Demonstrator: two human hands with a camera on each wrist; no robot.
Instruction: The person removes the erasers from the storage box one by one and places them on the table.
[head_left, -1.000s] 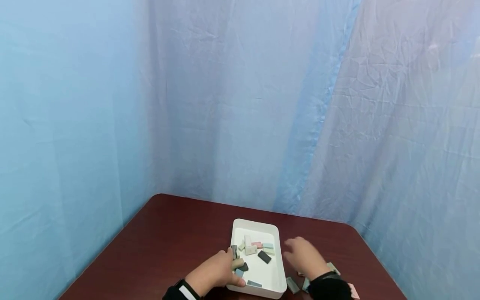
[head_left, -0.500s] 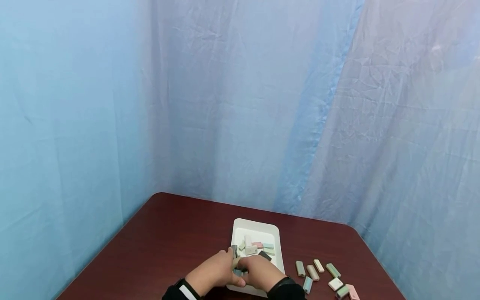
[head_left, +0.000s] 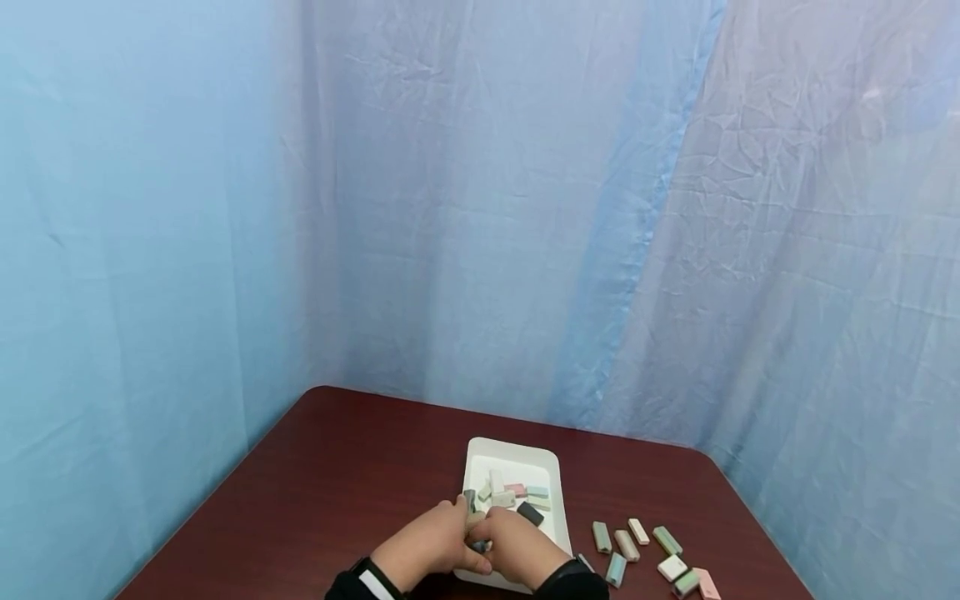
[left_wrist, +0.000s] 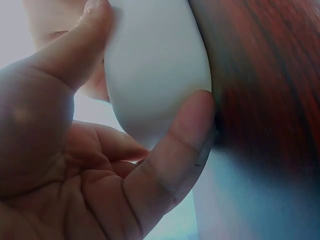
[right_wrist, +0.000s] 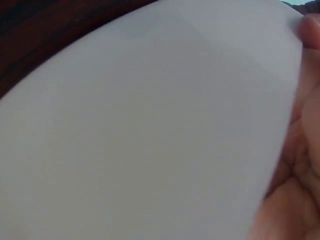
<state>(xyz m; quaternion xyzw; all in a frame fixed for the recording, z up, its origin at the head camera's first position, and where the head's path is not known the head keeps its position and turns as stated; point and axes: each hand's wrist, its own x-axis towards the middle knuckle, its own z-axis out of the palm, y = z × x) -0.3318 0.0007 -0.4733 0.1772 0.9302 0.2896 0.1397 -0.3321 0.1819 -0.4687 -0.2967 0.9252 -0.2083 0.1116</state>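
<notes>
A white rectangular tray (head_left: 517, 454) lies on the table. My left hand (head_left: 431, 537) grips its near left corner. In the left wrist view a finger and the thumb lie along the tray's white wall (left_wrist: 155, 65). My right hand (head_left: 521, 543) reaches over the near end of the tray, its fingers pointing down beside the left hand. Its fingertips are hidden, so what they hold does not show. A beige block (head_left: 474, 521) and a dark block (head_left: 480, 547) peek out between the hands. The right wrist view is mostly filled by the tray's white wall (right_wrist: 150, 120).
Inside the tray lie small blocks, among them a white block (head_left: 497, 482), a pink block (head_left: 515, 489) and a dark grey block (head_left: 530, 513). Several more are scattered right of it, including a blue block (head_left: 616, 570) and a pink block (head_left: 705, 583). Blue curtains (head_left: 480, 208) hang behind the table.
My right hand has come left from beside the tray to over its near end, uncovering the scattered blocks. In the last half second it has barely moved. My left hand has stayed put.
</notes>
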